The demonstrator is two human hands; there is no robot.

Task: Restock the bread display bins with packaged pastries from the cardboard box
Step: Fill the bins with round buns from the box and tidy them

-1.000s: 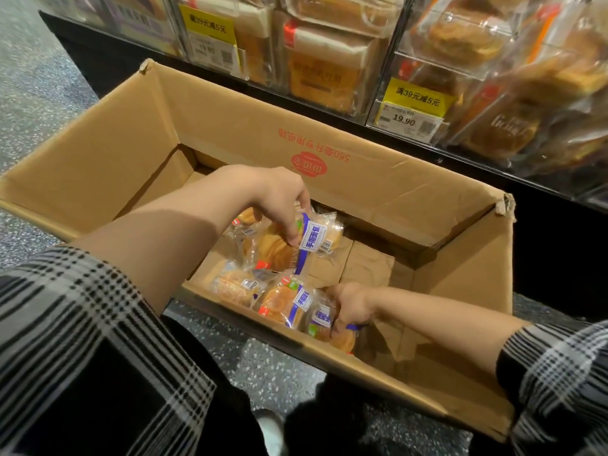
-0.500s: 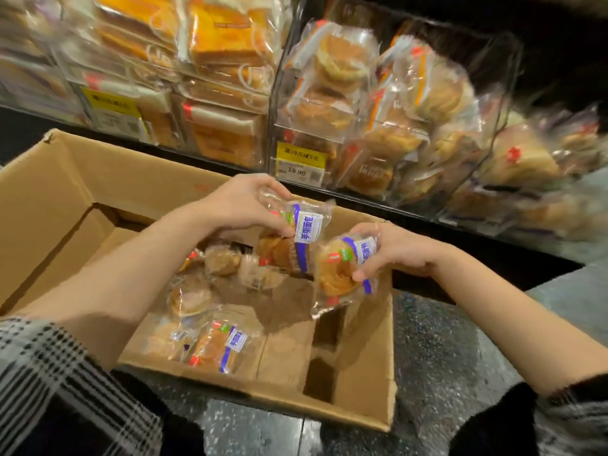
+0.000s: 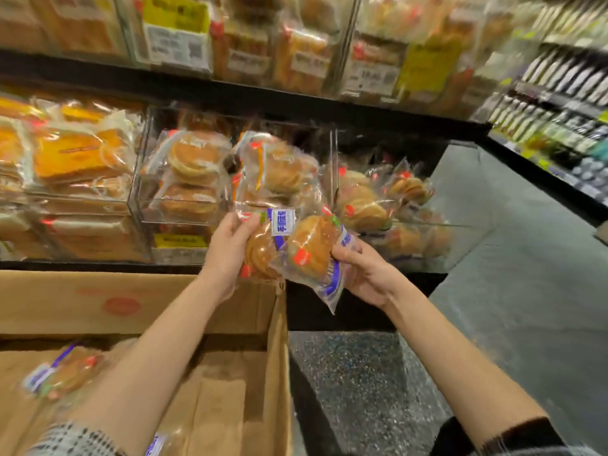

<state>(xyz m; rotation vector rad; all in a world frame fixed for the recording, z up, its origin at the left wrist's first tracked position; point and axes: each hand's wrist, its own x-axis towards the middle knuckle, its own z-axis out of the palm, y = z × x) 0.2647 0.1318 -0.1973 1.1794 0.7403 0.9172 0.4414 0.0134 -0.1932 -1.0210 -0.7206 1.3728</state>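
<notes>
both pastry packs (image 3: pixel 263 245) lifted to display bin (image 3: pixel 184 205)

Most print here is blurring out. The pastry packet (image 3: pixel 263 245) in the left hand (image 3: pixel 227 248) is showing a white label on a blue band with blue Chinese characters, too smeared to read for sure. The packet (image 3: pixel 316 255) in the right hand (image 3: pixel 365 274) is carrying the same blue band, its print unreadable. Yellow price tags (image 3: pixel 176 14) on the upper bins are blurring into grey lines and a QR square. The cardboard box (image 3: pixel 65 307) is showing a red oval logo (image 3: pixel 121 306), illegible.
</notes>
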